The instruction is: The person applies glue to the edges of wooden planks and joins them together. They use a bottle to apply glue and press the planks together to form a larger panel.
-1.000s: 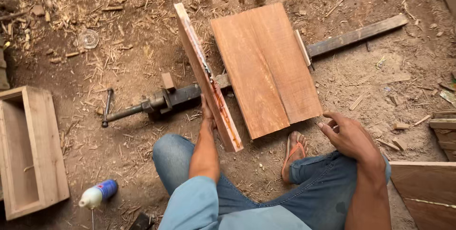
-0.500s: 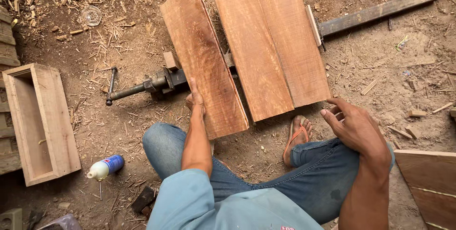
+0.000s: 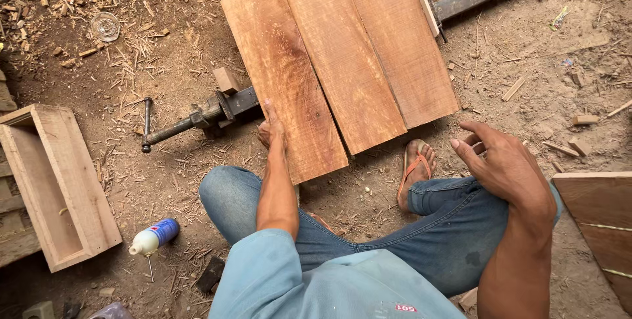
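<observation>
Three reddish wooden boards lie flat side by side across a long metal bar clamp on the dirt floor. My left hand grips the near left edge of the leftmost board, which rests against the middle board. The right board touches a small wooden block at the clamp's far jaw. My right hand hovers over my right knee with fingers apart, holding nothing. My foot in an orange sandal sits just below the boards.
An open wooden box lies at the left. A white and blue glue bottle rests near my left knee. Another board lies at the right edge. Wood chips and offcuts litter the ground.
My left hand has tipped the leftmost board from standing on edge down to lying flat beside the other two. My right hand stayed near my knee.
</observation>
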